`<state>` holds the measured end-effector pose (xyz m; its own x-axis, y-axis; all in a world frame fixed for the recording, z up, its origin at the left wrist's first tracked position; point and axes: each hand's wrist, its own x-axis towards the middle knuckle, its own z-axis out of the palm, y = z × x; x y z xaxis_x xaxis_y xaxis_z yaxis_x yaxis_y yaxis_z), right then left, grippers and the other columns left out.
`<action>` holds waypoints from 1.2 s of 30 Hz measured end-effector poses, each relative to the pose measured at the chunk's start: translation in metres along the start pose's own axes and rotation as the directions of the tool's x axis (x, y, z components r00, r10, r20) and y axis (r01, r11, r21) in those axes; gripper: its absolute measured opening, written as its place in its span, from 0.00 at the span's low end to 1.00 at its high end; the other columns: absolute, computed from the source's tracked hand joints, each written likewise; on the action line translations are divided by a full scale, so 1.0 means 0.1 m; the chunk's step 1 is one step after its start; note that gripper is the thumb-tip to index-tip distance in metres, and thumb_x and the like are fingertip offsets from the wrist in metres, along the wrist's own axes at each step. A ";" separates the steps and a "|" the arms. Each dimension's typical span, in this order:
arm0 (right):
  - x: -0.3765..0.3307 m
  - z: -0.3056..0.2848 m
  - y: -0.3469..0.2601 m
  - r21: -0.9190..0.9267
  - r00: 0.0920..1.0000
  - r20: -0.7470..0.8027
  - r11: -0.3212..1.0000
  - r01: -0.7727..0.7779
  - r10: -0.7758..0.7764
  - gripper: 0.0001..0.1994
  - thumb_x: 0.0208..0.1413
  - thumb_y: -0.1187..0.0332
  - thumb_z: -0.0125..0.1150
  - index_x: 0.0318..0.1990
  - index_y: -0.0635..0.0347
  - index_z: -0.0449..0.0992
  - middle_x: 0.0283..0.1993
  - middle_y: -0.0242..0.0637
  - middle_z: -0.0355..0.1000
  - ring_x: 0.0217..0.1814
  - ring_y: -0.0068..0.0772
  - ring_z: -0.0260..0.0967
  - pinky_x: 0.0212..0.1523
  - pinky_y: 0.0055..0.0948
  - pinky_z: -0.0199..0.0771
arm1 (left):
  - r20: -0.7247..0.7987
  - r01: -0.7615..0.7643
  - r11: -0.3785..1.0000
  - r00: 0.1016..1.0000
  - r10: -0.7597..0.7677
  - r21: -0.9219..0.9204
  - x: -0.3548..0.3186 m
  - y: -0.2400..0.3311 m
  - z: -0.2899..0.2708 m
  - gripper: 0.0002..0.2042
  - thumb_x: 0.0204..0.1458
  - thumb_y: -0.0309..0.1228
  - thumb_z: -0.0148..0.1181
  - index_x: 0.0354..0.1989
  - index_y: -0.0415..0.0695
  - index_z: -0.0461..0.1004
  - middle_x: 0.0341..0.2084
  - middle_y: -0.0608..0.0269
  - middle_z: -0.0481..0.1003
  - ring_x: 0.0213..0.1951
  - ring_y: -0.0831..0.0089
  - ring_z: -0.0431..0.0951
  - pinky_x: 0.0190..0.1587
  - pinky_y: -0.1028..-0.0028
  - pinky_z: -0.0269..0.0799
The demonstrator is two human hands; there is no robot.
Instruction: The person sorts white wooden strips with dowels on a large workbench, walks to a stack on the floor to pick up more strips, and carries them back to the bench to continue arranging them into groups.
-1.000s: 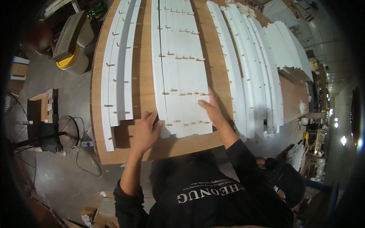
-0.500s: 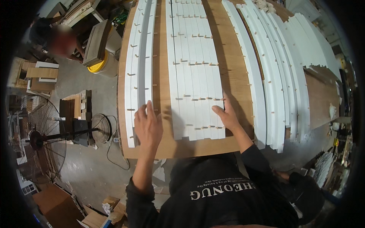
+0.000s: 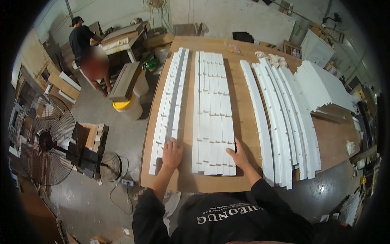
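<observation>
On the wooden board table lies a row of white strips (image 3: 209, 126) side by side, small wooden dowels standing out of them in cross lines. My right hand (image 3: 239, 156) is at the row's right edge near the close end, thumb resting toward the top, fingers stretched along the outer side. Left of the row is a separate group of white strips (image 3: 160, 144) with dowels and a grey band between them. My left hand (image 3: 172, 155) has its fingers bent over the right-hand strip (image 3: 178, 112) of that group, near its close end, part of which the hand hides.
More doweled white strips (image 3: 280, 126) lie at the right of the table (image 3: 191, 183), beside a stack of white panels (image 3: 325, 87). A standing fan (image 3: 46, 140), a yellow-rimmed bucket (image 3: 130, 110) and a cable are on the floor at left. Another person (image 3: 83, 44) works at a far bench.
The view has tilted up, showing the far wall. My left hand has closed from spread fingers onto the strip. The middle row's close ends look more even; my right hand stays at its edge.
</observation>
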<state>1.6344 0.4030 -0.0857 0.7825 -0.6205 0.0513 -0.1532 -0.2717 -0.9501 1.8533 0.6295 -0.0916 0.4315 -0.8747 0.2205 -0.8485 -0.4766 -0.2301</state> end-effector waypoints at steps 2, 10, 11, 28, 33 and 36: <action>0.01 0.10 0.28 -0.057 1.000 -0.021 0.998 -0.020 0.018 0.35 0.49 0.61 0.62 0.62 0.67 0.56 0.58 0.47 0.63 0.62 0.39 0.59 0.62 0.34 0.55 | -0.144 -0.016 0.997 0.990 0.004 -0.078 -0.07 -0.05 -0.03 0.06 0.48 0.29 0.52 0.33 0.44 0.72 0.43 0.45 0.68 0.41 0.53 0.71 0.42 0.59 0.67; -0.01 -0.01 0.20 0.019 0.999 -0.031 1.000 0.011 -0.010 0.36 0.48 0.62 0.63 0.61 0.69 0.55 0.59 0.49 0.62 0.62 0.39 0.58 0.62 0.34 0.55 | -0.069 0.136 0.581 0.946 -0.317 -0.803 -0.49 0.42 -0.38 0.09 0.51 0.25 0.53 0.41 0.42 0.70 0.44 0.46 0.70 0.44 0.55 0.75 0.42 0.65 0.72; 0.00 0.01 0.18 0.034 1.000 -0.017 0.999 0.013 -0.012 0.36 0.48 0.62 0.63 0.61 0.69 0.55 0.58 0.49 0.62 0.62 0.39 0.58 0.61 0.34 0.55 | 0.039 0.195 0.365 0.918 -0.395 -0.910 -0.49 0.42 -0.39 0.10 0.51 0.24 0.53 0.42 0.41 0.69 0.44 0.46 0.70 0.44 0.54 0.75 0.42 0.65 0.72; -0.02 0.06 0.10 0.031 0.999 -0.041 1.000 0.006 -0.005 0.31 0.51 0.67 0.59 0.61 0.66 0.55 0.57 0.42 0.62 0.60 0.34 0.58 0.61 0.33 0.54 | 0.206 0.575 0.616 0.799 -0.565 -0.538 -0.85 -0.46 -0.74 0.41 0.37 0.44 0.69 0.59 0.39 0.57 0.52 0.45 0.65 0.54 0.48 0.62 0.56 0.56 0.57; 0.00 0.07 0.13 0.040 1.000 -0.012 0.999 0.022 -0.022 0.31 0.50 0.66 0.60 0.60 0.68 0.56 0.55 0.43 0.64 0.58 0.34 0.60 0.61 0.32 0.55 | 0.265 0.453 0.414 0.860 -0.436 -0.789 -0.92 -0.65 -0.27 0.44 0.32 0.47 0.71 0.58 0.38 0.58 0.48 0.44 0.67 0.52 0.48 0.64 0.55 0.61 0.60; 0.00 0.06 0.09 -0.045 1.000 -0.004 0.999 -0.013 0.013 0.31 0.50 0.65 0.60 0.60 0.69 0.57 0.55 0.45 0.64 0.58 0.36 0.60 0.60 0.32 0.55 | 0.154 0.338 0.517 0.918 -0.365 -0.786 -0.65 -0.72 -0.32 0.46 0.30 0.49 0.71 0.58 0.36 0.58 0.48 0.43 0.67 0.50 0.47 0.66 0.54 0.61 0.62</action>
<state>1.6367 0.4047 -0.0965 0.7782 -0.6267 0.0400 -0.1903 -0.2960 -0.9360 1.8764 0.7237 -0.0596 0.7531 -0.6428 0.1400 -0.5340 -0.4730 0.7008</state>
